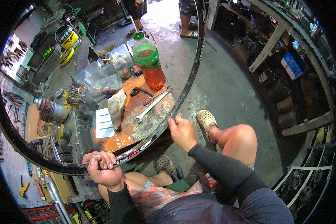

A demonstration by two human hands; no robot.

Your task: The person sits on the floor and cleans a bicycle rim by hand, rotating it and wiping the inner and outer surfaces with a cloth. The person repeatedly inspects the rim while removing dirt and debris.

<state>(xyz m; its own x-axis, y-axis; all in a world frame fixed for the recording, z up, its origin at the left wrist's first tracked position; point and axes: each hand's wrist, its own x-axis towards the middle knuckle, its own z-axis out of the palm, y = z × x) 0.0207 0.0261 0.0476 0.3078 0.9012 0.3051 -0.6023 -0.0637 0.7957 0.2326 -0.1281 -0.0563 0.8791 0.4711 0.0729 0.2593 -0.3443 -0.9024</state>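
A large black bicycle wheel rim [138, 150], with no spokes in it, is held up in front of me and loops across most of the head view. My left hand [103, 171] is closed around its near left part, fingers curled over it. Farther right, my right hand [182, 133] grips the same rim with the thumb on it. Behind the rim stands an orange, paint-worn bench top [132, 128]. On it lie a combination wrench [153, 104], a grey cloth [117, 108] and a white paper [104, 123].
A green-topped bottle [148, 61] of red liquid stands at the bench's back, beside clear plastic bins [105, 82]. A spray can [52, 105] and yellow bucket [67, 37] are to the left. Wooden shelving [267, 48] lines the right. Two people's legs [184, 20] show at the back.
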